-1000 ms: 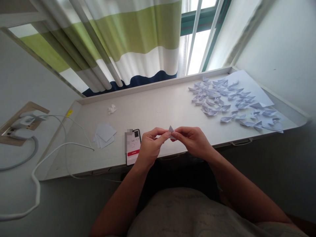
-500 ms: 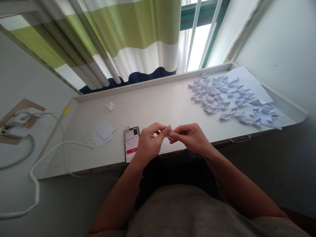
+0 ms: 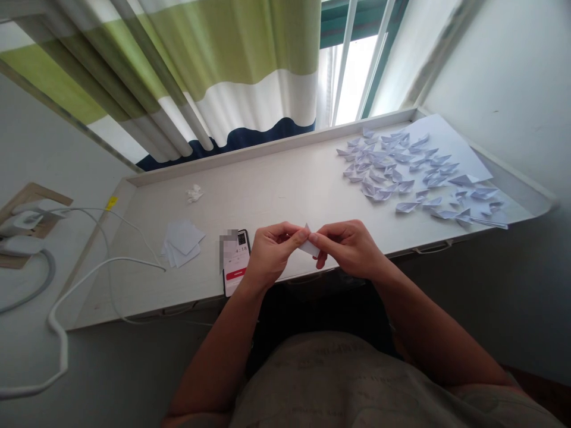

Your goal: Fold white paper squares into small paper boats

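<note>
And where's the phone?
In the head view, the phone lies on the desk at its front edge, left of centre, between the paper squares and the left hand.

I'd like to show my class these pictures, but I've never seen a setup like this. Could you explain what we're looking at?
There is no machine here: these are a person's two bare hands. One camera, worn on the head, takes every picture, looking forward and down, so forearms and shirt show at the bottom.

The left hand and right hand pinch a small folded paper between them, above the front edge of a white desk. Its exact folds are partly hidden by fingers.

On the desk's right side lie many folded paper boats, next to a large white sheet. On the left are loose paper squares, a crumpled tissue or paper and, beside the left hand, a phone.
</note>
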Tool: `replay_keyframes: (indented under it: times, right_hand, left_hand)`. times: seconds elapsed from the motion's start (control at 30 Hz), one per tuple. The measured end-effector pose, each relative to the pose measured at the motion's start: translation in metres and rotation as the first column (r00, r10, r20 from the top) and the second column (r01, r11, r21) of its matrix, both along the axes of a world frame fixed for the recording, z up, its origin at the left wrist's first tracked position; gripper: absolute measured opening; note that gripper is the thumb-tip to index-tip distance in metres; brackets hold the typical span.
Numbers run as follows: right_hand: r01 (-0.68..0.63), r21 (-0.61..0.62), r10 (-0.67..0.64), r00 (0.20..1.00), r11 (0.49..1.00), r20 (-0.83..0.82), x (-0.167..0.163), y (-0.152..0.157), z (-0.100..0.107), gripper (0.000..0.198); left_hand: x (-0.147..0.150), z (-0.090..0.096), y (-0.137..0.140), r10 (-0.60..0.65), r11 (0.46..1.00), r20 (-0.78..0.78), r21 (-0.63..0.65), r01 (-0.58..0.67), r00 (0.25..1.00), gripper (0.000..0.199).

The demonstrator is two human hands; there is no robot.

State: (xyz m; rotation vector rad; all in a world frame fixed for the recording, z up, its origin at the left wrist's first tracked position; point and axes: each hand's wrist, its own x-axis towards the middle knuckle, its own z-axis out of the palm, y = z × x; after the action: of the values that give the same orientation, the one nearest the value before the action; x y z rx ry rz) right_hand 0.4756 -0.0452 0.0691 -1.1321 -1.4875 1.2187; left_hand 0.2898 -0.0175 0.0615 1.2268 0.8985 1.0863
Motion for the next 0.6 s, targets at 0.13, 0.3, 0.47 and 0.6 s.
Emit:
replay_keyframes:
  times: [0.13,0.3,0.47,0.6]
  right_hand:
    - [-0.009,-0.028,0.005,0.992,1.0,-0.125,-0.003,0.005,-0.01,0.048]
    - [0.087,0.073,-0.071,0.977,0.994,-0.2,-0.002,0.006,-0.026,0.051]
    - [0.115,0.142,-0.089,0.98,0.983,-0.18,-0.003,0.005,-0.031,0.04]
    - [0.166,0.149,-0.138,0.973,0.975,-0.184,-0.005,0.004,-0.032,0.031]
  left_hand:
    - [0.004,-0.003,0.003,0.104,0.994,0.024,-0.022,-0.104,0.994,0.029]
    - [0.002,-0.006,0.005,0.272,0.961,0.015,0.035,-0.273,0.962,0.03]
    - [0.002,-0.005,0.002,0.249,0.968,0.061,-0.044,-0.247,0.967,0.034]
    - [0.0,-0.006,0.001,0.209,0.976,0.058,-0.078,-0.204,0.976,0.032]
